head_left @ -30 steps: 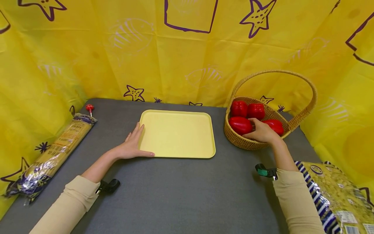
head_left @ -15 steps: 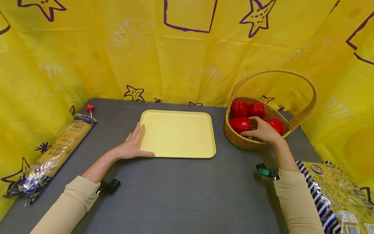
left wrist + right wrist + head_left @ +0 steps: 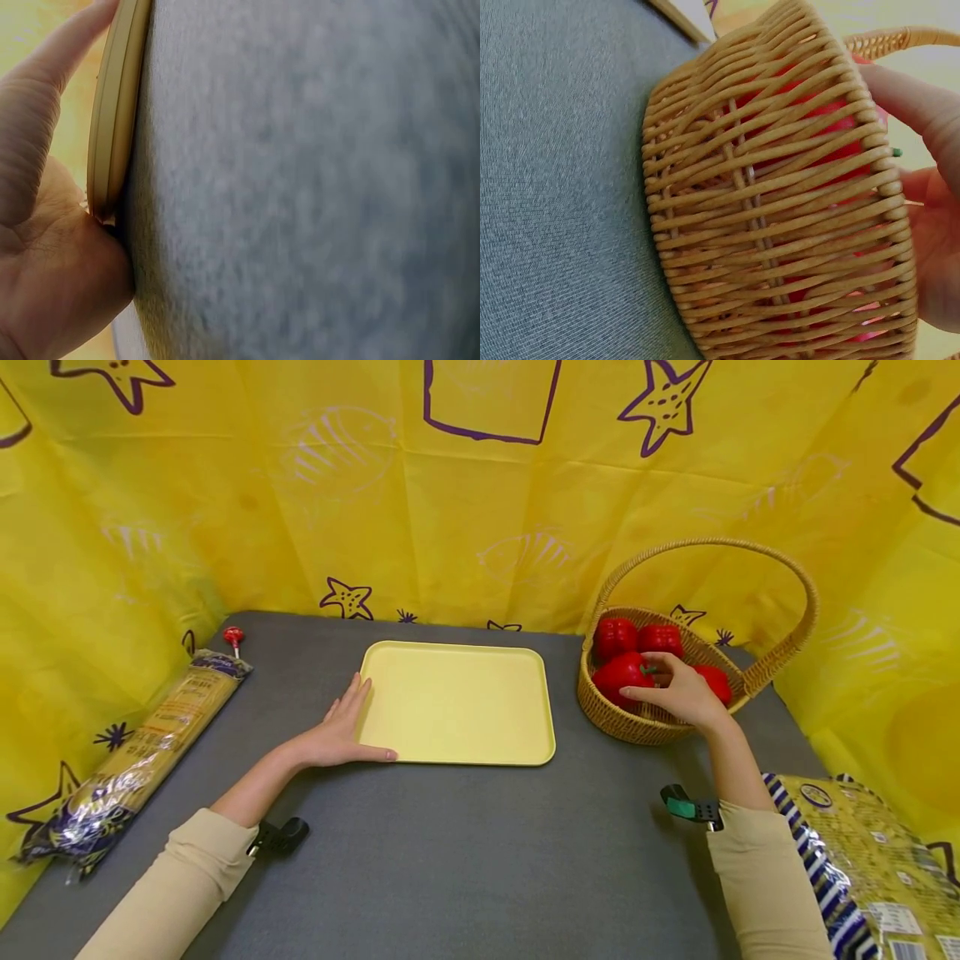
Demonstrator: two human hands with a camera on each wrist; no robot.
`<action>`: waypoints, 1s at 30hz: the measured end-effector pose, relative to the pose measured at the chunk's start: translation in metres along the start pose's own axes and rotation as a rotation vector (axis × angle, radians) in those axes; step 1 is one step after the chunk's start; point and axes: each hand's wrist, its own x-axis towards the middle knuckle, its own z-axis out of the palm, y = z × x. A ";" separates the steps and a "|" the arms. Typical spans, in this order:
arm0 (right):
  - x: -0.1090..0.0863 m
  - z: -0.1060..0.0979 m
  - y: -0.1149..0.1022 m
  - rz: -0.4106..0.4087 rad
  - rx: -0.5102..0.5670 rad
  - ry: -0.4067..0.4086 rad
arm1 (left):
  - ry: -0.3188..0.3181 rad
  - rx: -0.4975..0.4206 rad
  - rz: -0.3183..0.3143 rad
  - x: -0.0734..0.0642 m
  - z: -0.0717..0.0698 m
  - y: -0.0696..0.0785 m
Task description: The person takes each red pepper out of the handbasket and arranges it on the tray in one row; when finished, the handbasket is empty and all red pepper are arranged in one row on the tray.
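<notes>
My left hand (image 3: 337, 735) lies at the left end of a pale yellow tray (image 3: 457, 706), fingers spread along its side and thumb along the front edge. In the left wrist view the tray's rim (image 3: 116, 127) meets the hand between thumb and palm. My right hand (image 3: 678, 691) is over a wicker basket (image 3: 615, 720) and pinches a red bell pepper (image 3: 621, 677) between thumb and fingers, its green stem towards the palm. Other red peppers (image 3: 660, 639) lie behind and to the right of it in the basket. In the right wrist view the basket wall (image 3: 780, 195) hides most of the pepper.
A long plastic-wrapped noodle pack (image 3: 142, 760) lies along the left side, with a red lollipop (image 3: 234, 637) behind it. A large yellow bag with striped edges (image 3: 862, 860) is at the right, beside the right sleeve. The basket's tall handle (image 3: 712, 542) arches above the peppers.
The pepper under my right hand has tipped and risen slightly, so its green stem now shows. My right hand has shifted a little up and right with it. The left hand stays put.
</notes>
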 end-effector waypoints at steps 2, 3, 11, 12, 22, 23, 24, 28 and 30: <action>-0.002 -0.001 -0.003 0.008 0.001 0.020 | -0.002 0.001 0.006 0.000 -0.001 -0.002; -0.003 -0.001 -0.005 0.011 0.004 0.030 | -0.002 -0.002 0.009 0.000 -0.002 -0.003; -0.012 -0.006 -0.029 0.025 0.017 0.128 | 0.001 -0.042 0.026 -0.001 -0.006 -0.008; -0.013 -0.007 -0.032 0.025 0.019 0.140 | 0.002 -0.044 0.028 -0.001 -0.006 -0.008; -0.023 -0.005 -0.060 0.000 0.043 0.205 | 0.023 -0.043 0.040 -0.002 -0.005 -0.010; -0.024 -0.003 -0.064 -0.007 0.039 0.210 | 0.024 -0.041 0.040 -0.002 -0.005 -0.010; -0.025 -0.002 -0.067 -0.017 0.036 0.213 | 0.026 -0.041 0.039 -0.002 -0.004 -0.010; -0.025 0.005 -0.081 -0.069 0.059 0.213 | 0.030 -0.042 0.035 -0.001 -0.003 -0.009; -0.023 0.011 -0.087 -0.094 0.069 0.208 | 0.032 -0.041 0.032 -0.001 -0.003 -0.010</action>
